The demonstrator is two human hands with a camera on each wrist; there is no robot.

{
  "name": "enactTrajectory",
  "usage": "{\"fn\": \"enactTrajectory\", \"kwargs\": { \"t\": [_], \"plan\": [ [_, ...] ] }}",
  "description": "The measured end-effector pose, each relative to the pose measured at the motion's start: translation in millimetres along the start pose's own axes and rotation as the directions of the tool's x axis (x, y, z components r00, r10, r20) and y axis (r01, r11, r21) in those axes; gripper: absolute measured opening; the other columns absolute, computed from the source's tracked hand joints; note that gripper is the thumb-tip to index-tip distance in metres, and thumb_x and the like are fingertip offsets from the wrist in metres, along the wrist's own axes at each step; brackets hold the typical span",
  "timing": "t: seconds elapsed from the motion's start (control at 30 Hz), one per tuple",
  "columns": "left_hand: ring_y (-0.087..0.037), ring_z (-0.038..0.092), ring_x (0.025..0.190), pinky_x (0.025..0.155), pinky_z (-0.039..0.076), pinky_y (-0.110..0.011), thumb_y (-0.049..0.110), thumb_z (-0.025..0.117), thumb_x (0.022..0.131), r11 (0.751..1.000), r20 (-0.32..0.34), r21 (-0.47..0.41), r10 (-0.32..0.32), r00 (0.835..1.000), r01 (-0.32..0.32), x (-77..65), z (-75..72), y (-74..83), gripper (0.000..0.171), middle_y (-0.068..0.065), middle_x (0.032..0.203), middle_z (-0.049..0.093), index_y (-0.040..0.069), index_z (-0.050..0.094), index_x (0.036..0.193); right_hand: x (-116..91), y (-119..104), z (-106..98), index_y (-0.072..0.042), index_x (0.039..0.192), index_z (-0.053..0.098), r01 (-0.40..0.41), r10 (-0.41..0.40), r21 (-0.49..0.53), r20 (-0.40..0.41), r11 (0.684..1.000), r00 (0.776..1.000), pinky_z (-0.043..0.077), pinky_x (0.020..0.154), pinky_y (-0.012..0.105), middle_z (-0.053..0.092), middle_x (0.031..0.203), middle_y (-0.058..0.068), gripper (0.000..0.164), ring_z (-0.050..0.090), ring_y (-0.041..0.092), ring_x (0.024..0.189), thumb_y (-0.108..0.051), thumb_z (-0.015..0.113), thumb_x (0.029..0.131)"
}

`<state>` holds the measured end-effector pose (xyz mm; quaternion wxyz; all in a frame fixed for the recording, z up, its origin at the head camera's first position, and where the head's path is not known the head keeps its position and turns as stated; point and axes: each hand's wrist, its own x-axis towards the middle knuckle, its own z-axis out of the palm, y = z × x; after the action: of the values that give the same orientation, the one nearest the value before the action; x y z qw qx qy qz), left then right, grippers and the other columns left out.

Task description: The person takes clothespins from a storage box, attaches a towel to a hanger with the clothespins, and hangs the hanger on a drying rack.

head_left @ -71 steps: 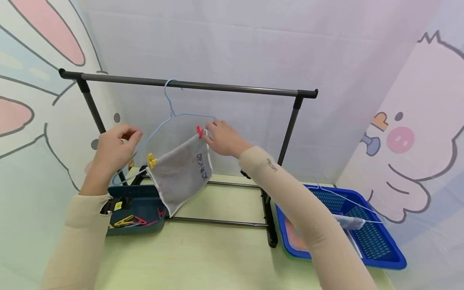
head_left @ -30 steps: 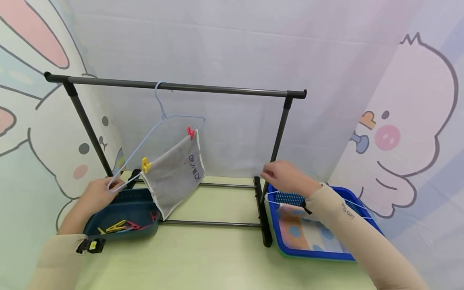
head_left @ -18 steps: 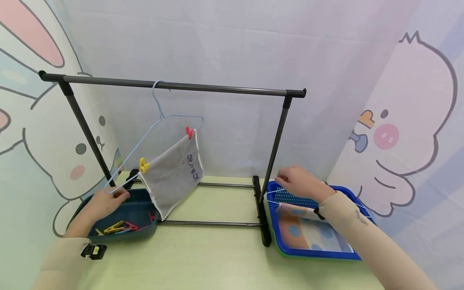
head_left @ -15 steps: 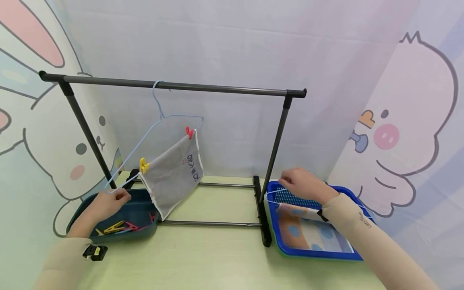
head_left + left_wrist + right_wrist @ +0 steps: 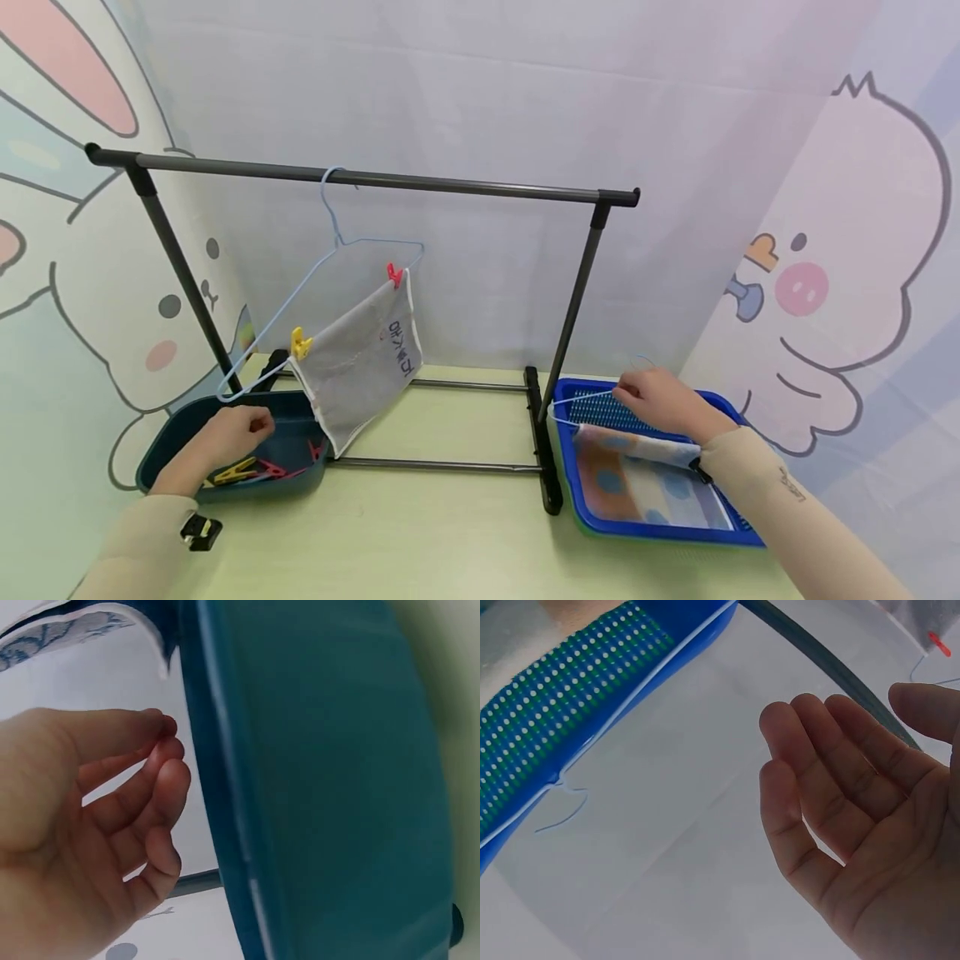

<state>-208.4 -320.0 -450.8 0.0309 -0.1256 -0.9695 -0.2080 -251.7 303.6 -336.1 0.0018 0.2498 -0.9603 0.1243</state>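
My left hand hovers over the dark teal bin, which holds several clothespins. In the left wrist view its fingers are loosely curled, holding nothing, beside the bin's wall. My right hand is above the back of the blue basket. Its fingers are relaxed with nothing in them in the right wrist view. Inside that basket a second blue hanger lies over a patterned cloth. A grey cloth hangs from a blue hanger by a yellow clothespin and a red clothespin.
A black rack stands on the pale green table, with its posts beside the bin and the basket. Low crossbars join its feet. Behind it hangs a white curtain with cartoon animals.
The right hand has left the grey cloth's red clothespin and moved right, over the blue basket. My left hand held the hanging hanger's left corner, then let go and lowered over the bin.
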Motion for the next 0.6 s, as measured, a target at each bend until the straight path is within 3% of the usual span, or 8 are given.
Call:
{"fn": "enactTrajectory", "kwargs": {
  "t": [0.4, 0.6],
  "plan": [
    [-0.015, 0.047, 0.061, 0.057, 0.043, -0.034, 0.001, 0.065, 0.085, 0.999, 0.071, 0.023, -0.040, 0.997, 0.039, -4.3, 9.2, -7.3, 0.009, 0.001, 0.071, 0.053, 0.007, 0.062, 0.080, -7.9, 46.3, 6.0, -0.003, 0.095, 0.068, -0.114, 0.115, -0.035, 0.024, 0.993, 0.993, 0.050, 0.064, 0.035, 0.061, 0.074, -0.001, 0.020, 0.053, 0.013, 0.064, -0.019, 0.057, 0.094],
    [-0.017, 0.052, 0.065, 0.062, 0.049, -0.041, 0.001, 0.069, 0.081, 0.998, 0.105, 0.029, -0.057, 0.993, 0.054, -0.3, 12.1, -11.1, 0.007, -0.003, 0.075, 0.059, 0.003, 0.063, 0.085, -7.1, 69.2, 7.8, 0.003, 0.096, 0.068, -0.180, 0.182, -0.037, 0.048, 0.983, 0.982, 0.052, 0.066, 0.039, 0.063, 0.077, 0.003, 0.024, 0.055, 0.015, 0.065, -0.017, 0.057, 0.094]
  ]
}}
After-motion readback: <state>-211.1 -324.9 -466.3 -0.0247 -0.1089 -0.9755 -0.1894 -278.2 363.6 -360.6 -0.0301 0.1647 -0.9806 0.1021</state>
